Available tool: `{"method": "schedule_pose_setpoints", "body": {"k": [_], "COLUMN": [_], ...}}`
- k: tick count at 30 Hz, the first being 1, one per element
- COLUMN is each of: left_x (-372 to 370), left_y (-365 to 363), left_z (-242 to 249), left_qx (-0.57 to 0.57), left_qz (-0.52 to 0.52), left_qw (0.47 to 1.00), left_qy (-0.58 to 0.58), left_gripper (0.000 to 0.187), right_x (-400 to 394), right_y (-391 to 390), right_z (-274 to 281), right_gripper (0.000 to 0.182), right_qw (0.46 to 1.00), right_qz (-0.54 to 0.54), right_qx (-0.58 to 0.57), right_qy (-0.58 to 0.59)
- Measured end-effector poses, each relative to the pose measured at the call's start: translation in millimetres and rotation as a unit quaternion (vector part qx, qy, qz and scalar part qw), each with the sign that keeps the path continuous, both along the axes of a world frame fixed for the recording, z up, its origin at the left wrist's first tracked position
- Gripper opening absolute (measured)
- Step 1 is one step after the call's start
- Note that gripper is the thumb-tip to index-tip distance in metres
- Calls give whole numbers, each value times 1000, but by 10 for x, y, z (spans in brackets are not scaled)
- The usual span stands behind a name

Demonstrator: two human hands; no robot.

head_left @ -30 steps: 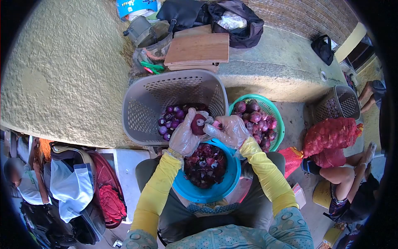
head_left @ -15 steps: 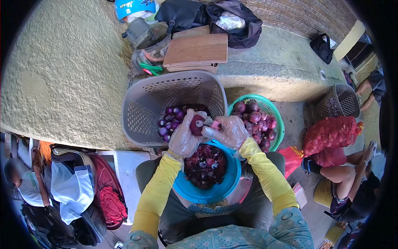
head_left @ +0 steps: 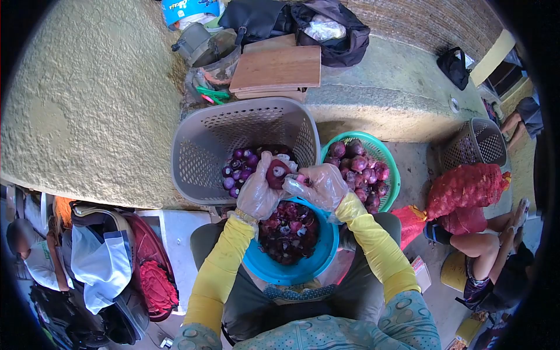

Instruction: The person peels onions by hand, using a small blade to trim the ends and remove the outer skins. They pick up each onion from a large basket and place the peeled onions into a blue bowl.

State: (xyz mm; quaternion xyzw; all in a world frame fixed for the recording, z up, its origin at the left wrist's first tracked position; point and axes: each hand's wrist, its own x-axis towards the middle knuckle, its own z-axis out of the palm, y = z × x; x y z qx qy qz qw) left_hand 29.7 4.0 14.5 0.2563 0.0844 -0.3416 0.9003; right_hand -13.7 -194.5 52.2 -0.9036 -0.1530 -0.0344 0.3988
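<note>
My left hand [head_left: 258,192], in a clear plastic glove, is wrapped round a red onion [head_left: 276,174]. My right hand [head_left: 322,185], gloved too, is closed on a small pinkish thing [head_left: 301,179] at the onion's right side; I cannot make out what it is. Both hands are above the far rim of a blue basin [head_left: 332,245] holding dark red skins and scraps. Beyond them, a grey perforated basket [head_left: 189,149] holds peeled purple onions [head_left: 236,169]. Unpeeled onions [head_left: 361,169] fill a green basket [head_left: 395,181] to the right.
Wooden boards [head_left: 277,69] and black bags [head_left: 251,20] lie on the ledge [head_left: 385,76]. Red net sacks [head_left: 464,191] and another grey basket [head_left: 475,143] stand right. People sit at the far right and far left. A white box [head_left: 185,245] is left of my knee.
The fingers of my right hand have shifted slightly at the onion's edge. The onion has turned a little in my left hand. The baskets and basin look nearly unchanged.
</note>
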Motion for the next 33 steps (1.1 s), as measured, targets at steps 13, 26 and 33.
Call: {"method": "schedule_pose_setpoints", "body": {"k": [13,26,33], "left_x": [-11,-35,-38], "left_y": [-20,5,-2], "left_z": [32,221,294], "left_qx": [-4,14,69], "left_qz": [-6,-49,-32], "left_qw": [1000,999,996], "left_qy": [2,-16,54], "left_gripper": [51,57,60], "right_x": [8,-12,-1], "right_y": [13,10,-29], "right_z": [-19,17,11], "right_gripper": [51,43,42], "right_qw": [998,999,995], "right_qz": [-46,-9,86], "right_qx": [42,49,-34], "right_qy": [-2,12,-47]}}
